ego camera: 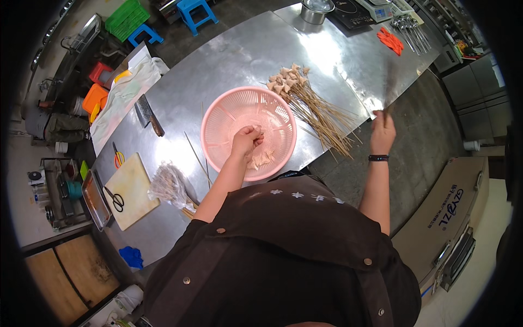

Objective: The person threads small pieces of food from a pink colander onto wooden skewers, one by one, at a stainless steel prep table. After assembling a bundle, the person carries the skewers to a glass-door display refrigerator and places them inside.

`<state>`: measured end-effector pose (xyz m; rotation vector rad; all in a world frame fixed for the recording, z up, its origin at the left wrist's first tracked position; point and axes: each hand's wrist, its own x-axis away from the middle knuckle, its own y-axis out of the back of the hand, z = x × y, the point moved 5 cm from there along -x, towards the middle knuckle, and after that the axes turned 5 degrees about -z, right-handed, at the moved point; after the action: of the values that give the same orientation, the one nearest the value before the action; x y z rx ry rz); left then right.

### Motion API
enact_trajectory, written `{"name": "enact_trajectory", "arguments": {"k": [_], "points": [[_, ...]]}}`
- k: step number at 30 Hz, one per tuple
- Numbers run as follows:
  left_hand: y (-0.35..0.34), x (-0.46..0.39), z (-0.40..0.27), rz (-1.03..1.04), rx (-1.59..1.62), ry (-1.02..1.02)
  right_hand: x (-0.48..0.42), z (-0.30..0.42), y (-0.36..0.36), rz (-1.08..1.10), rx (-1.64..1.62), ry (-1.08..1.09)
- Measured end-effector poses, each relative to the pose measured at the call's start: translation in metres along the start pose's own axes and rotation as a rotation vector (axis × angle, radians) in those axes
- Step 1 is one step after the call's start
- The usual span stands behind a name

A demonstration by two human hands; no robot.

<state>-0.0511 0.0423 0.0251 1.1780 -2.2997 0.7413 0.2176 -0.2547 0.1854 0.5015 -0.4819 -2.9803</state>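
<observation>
My left hand (246, 142) is over the pink plastic basket (209, 153), its fingertips pinched on a small pale piece of food. More pale, flat pieces (263, 158) lie in the bottom of the basket, near my wrist. Out to the right, past the table edge, my right hand (383, 128) is closed around what looks like a thin brown stick, blurred above the fist. Beside the basket lies a pile of wooden skewers (322, 114) with pale folded food pieces (286, 81) on their far ends.
On the steel table (229, 57) lie a cleaver (150, 116), a cutting board (132, 184) with black scissors (117, 201), red-and-yellow scissors (118, 157), loose skewers and a plastic-wrapped skewer bundle (169, 184). A pot (314, 15), orange gloves (390, 41) and metal utensils (410, 32) stand farther off.
</observation>
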Motion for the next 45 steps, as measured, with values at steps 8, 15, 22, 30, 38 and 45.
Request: {"name": "enact_trajectory", "arguments": {"k": [8, 15, 22, 30, 38, 45], "points": [[-0.013, 0.033, -0.041, 0.019, 0.256, 0.002, 0.119, 0.027, -0.073, 0.791, -0.014, -0.206], [-0.006, 0.037, -0.046, 0.043, 0.308, -0.056, 0.144, 0.026, -0.078, 0.876, -0.068, -0.322], [-0.002, 0.035, -0.049, 0.043, 0.354, -0.086, 0.147, 0.036, -0.075, 0.881, -0.033, -0.360], [0.000, 0.039, -0.054, 0.015, 0.362, -0.113, 0.149, 0.036, -0.077, 0.870, -0.057, -0.392], [0.001, 0.038, -0.058, 0.010, 0.222, -0.212, 0.153, 0.020, -0.082, 0.828, -0.170, -0.384], [-0.003, 0.040, -0.049, 0.040, 0.361, -0.086, 0.153, 0.021, -0.085, 0.814, -0.168, -0.373]]}}
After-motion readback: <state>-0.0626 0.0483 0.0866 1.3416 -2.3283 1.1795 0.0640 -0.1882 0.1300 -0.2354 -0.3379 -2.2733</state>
